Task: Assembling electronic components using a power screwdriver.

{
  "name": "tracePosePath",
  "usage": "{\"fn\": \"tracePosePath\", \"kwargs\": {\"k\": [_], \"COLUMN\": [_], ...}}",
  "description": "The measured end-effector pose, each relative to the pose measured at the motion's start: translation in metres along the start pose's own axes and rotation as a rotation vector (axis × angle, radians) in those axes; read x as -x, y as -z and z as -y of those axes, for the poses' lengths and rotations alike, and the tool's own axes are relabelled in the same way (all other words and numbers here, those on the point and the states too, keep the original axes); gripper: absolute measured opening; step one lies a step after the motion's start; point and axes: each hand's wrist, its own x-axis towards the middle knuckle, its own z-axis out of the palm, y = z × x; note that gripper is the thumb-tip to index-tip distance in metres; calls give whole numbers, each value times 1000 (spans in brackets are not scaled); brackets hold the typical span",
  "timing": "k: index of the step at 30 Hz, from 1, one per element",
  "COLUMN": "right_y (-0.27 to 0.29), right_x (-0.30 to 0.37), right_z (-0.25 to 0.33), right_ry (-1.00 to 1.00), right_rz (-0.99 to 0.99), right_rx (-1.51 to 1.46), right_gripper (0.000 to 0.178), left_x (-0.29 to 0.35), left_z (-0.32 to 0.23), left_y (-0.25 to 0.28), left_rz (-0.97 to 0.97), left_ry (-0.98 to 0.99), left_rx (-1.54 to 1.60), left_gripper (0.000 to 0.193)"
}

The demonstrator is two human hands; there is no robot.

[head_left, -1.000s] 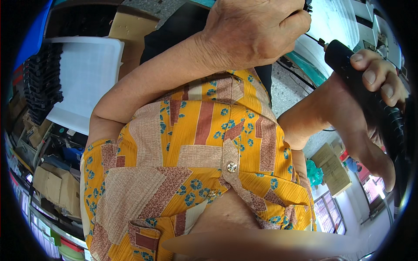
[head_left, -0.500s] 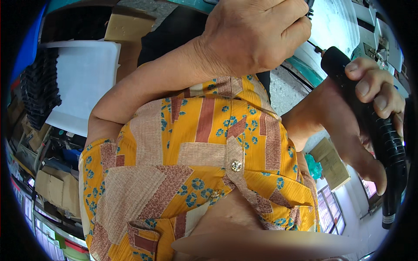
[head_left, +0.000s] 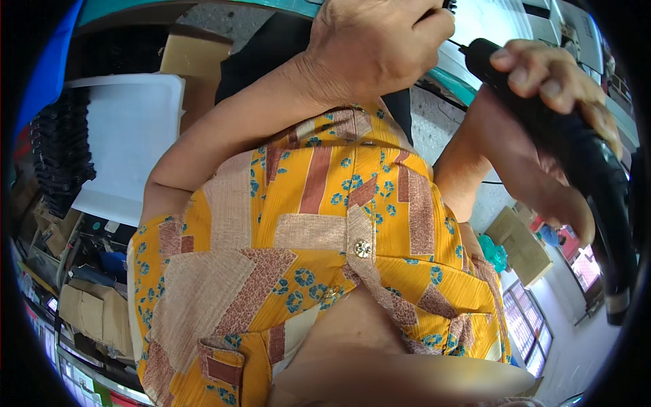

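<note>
My right grip (head_left: 519, 152) is closed around a black, rod-shaped tool (head_left: 593, 163), fingers curled over its upper side and my thumb stretched along the lower one. The tool runs aslant through it: the narrow tip sticks out past my forefinger, up and to the left, while the long ribbed body passes back between fingers and thumb, its tail end reaching down near the right rim of the view.

My left grip (head_left: 373, 57) is drawn in, back of the hand uppermost, pinching a small black toothed piece (head_left: 449, 6) of which only a sliver shows at the upper edge. That piece sits just beyond my left fingertips, with the tool's tip near it, below and to the right; whether the two touch, I can't tell. Behind my hands runs the teal edge of the worktop (head_left: 456, 87). Well apart, on my left, a white tray (head_left: 132, 142) stands beside stacked black parts (head_left: 61, 149).
</note>
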Motion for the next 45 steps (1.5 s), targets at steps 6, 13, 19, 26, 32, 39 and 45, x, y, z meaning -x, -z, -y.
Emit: {"fn": "tracePosePath", "kwargs": {"k": [6, 13, 19, 26, 32, 39, 45], "right_y": [5, 30, 44, 24, 33, 25, 14], "right_x": [19, 44, 69, 69, 76, 73, 66], "right_z": [-25, -18, -27, -7, 19, 27, 28], "right_ry": [100, 115, 150, 105, 131, 154, 90], "right_rz": [-233, -517, -513, -686, -745, -720, -640], "right_rx": [-150, -21, -8, 80, 105, 71, -108], "right_gripper": [90, 88, 81, 85, 96, 93, 93], "left_x": [9, 8, 8, 6, -8, -13, -11], "left_z": [17, 21, 25, 21, 7, 12, 24], "left_y": [-2, 11, 24, 29, 49, 57, 68], "left_rz": [85, 122, 201, 94, 279, 296, 277], "left_ry": [-36, 13, 6, 13, 28, 55, -29], "left_rx": [-23, 6, -21, 38, -116, -64, -68], "left_gripper": [17, 16, 12, 11, 19, 22, 29]}}
